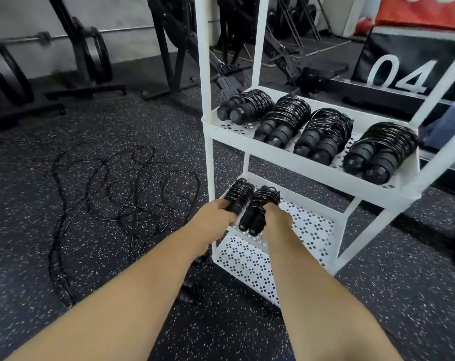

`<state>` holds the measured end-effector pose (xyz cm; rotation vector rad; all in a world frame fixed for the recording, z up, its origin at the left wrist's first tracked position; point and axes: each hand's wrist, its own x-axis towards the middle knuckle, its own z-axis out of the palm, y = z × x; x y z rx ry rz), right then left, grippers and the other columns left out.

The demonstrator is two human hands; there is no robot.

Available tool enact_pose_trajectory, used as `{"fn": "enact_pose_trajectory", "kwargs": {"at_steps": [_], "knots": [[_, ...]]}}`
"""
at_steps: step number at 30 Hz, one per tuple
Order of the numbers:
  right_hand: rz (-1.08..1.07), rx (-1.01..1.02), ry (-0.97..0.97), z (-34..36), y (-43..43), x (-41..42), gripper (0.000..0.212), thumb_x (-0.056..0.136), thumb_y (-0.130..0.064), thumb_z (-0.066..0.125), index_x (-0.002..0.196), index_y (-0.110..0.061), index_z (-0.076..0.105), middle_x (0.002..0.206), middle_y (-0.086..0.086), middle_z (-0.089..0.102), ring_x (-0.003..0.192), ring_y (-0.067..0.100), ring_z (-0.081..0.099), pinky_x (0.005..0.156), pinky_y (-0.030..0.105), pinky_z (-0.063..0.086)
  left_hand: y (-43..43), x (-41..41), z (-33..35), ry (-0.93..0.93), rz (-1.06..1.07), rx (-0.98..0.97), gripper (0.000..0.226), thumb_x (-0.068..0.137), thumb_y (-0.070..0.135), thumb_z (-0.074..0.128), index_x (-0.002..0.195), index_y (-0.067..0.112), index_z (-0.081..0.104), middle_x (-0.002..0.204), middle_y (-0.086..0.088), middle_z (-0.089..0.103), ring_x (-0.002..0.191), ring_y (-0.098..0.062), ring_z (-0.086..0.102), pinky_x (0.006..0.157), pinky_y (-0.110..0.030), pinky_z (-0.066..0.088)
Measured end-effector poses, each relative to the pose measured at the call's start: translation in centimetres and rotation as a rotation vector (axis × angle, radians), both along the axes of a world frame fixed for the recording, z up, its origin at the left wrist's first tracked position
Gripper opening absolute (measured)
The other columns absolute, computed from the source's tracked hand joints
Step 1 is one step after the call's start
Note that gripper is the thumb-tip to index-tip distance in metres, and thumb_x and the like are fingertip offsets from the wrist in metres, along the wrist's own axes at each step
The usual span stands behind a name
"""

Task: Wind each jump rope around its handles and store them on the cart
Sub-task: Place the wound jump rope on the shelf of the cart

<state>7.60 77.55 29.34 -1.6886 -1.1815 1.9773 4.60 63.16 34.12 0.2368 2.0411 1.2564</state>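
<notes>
Fingers [222,204] of the left hand [213,217] are curled round the handle end of the left bundle [239,195]. The right hand [276,217] holds the right bundle [263,204] from its side, fingers bent against it; how far they reach round is hidden.

By size, first comes the white cart [208,152]. Its upper shelf [286,162] carries four wound bundles [325,136] in a row. On the floor [65,152] to the left of the cart lie the loose ropes [127,188], tangled together and not yet wound. The two held bundles touch each other on the middle shelf [312,225], near its left front corner.

Each bundle is probably rather light, with a stiff core made of two handles side by side. The thin cable looks glossy and springy, so the coils may slip or open if released carelessly. A good hold seems to be across both handles, with the fingers pressing the coils down. The loose ropes are limp and will snag; it is better to take them by a handle.
</notes>
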Motion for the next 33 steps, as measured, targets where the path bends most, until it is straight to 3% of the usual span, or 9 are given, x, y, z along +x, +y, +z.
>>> {"fn": "enact_pose_trajectory", "kwargs": {"at_steps": [6, 10, 13, 16, 19, 21, 24, 28, 33], "knots": [[0.01, 0.013, -0.09, -2.1, 1.0, -1.5, 0.023, 0.093, -0.011, 0.052, 0.114, -0.002, 0.048, 0.085, 0.013, 0.049, 0.071, 0.026, 0.047, 0.08, 0.038, 0.046, -0.2, -0.6, -1.1, -0.007, -0.007, -0.003, 0.054, 0.097, 0.013, 0.058, 0.148, 0.02, 0.042, 0.129, -0.005, 0.059, 0.118, -0.024, 0.055, 0.107, -0.044, 0.044], [-0.001, 0.039, -0.059, -3.6, 1.4, -1.5, 0.01, 0.094, -0.012, 0.053, 0.103, -0.007, 0.052, 0.094, 0.015, 0.06, 0.066, 0.022, 0.05, 0.074, 0.031, 0.047, 0.0, -1.0, -1.1, -0.024, -0.006, 0.011, 0.054, 0.097, 0.009, 0.055, 0.148, 0.019, 0.04, 0.13, -0.006, 0.06, 0.12, -0.026, 0.056, 0.1, -0.039, 0.047], [0.054, 0.052, -0.068, -4.4, 1.3, -1.7, 0.023, 0.094, -0.016, 0.056, 0.117, -0.01, 0.055, 0.121, 0.012, 0.061, 0.092, 0.024, 0.062, 0.079, 0.032, 0.051, 0.1, -1.1, -1.0, -0.018, -0.006, 0.015, 0.053, 0.098, 0.008, 0.053, 0.148, 0.017, 0.04, 0.128, -0.007, 0.061, 0.122, -0.027, 0.056, 0.1, -0.04, 0.048], [0.08, 0.081, -0.073, -4.5, 1.4, -1.6, 0.029, 0.091, -0.022, 0.064, 0.108, 0.0, 0.056, 0.095, 0.013, 0.065, 0.084, 0.03, 0.063, 0.075, 0.039, 0.053, 0.2, -1.2, -1.0, -0.014, -0.003, 0.008, 0.053, 0.098, 0.01, 0.054, 0.148, 0.018, 0.039, 0.125, -0.005, 0.062, 0.119, -0.024, 0.057, 0.099, -0.039, 0.048], [0.189, 0.151, -0.18, -4.8, 1.5, -1.7, 0.043, 0.094, -0.032, 0.059, 0.123, -0.001, 0.054, 0.095, 0.009, 0.063, 0.083, 0.024, 0.056, 0.075, 0.033, 0.05, -0.1, -1.2, -0.9, -0.022, -0.005, 0.003, 0.055, 0.098, 0.011, 0.053, 0.15, 0.018, 0.037, 0.132, -0.005, 0.059, 0.121, -0.025, 0.056, 0.094, -0.036, 0.048], [0.162, 0.159, -0.168, -4.6, 1.4, -1.5, 0.043, 0.092, -0.035, 0.061, 0.116, 0.001, 0.055, 0.084, 0.01, 0.058, 0.08, 0.028, 0.057, 0.08, 0.038, 0.054, -0.4, -1.1, -0.8, -0.023, -0.003, -0.004, 0.056, 0.098, 0.011, 0.053, 0.151, 0.017, 0.036, 0.135, -0.006, 0.057, 0.122, -0.024, 0.054, 0.095, -0.035, 0.048], [0.174, 0.184, -0.187, -3.8, 1.1, -1.4, 0.039, 0.091, -0.027, 0.06, 0.115, 0.003, 0.055, 0.077, 0.011, 0.053, 0.079, 0.03, 0.056, 0.076, 0.038, 0.055, -1.1, -1.0, 0.0, -0.011, 0.014, -0.017, 0.056, 0.097, 0.01, 0.055, 0.15, 0.016, 0.037, 0.141, -0.008, 0.053, 0.122, -0.025, 0.054, 0.102, -0.038, 0.048], [0.207, 0.231, -0.162, -1.8, 0.0, -1.0, 0.025, 0.092, -0.014, 0.054, 0.108, 0.005, 0.054, 0.099, 0.016, 0.062, 0.079, 0.029, 0.056, 0.063, 0.031, 0.045, -2.3, -0.4, 1.9, 0.05, 0.019, -0.043, 0.052, 0.097, 0.004, 0.052, 0.147, 0.007, 0.041, 0.136, -0.012, 0.055, 0.108, -0.024, 0.056, 0.09, -0.037, 0.048], [0.37, 0.227, 0.028, 0.7, -3.8, -1.0, 0.008, 0.088, -0.016, 0.053, 0.092, -0.009, 0.054, 0.082, 0.01, 0.058, 0.06, 0.022, 0.052, 0.058, 0.032, 0.046, -4.5, 1.6, 4.8, 0.109, 0.071, -0.058, 0.052, 0.1, 0.006, 0.048, 0.15, 0.012, 0.036, 0.133, -0.011, 0.057, 0.111, -0.024, 0.058, 0.093, -0.035, 0.047]]}}
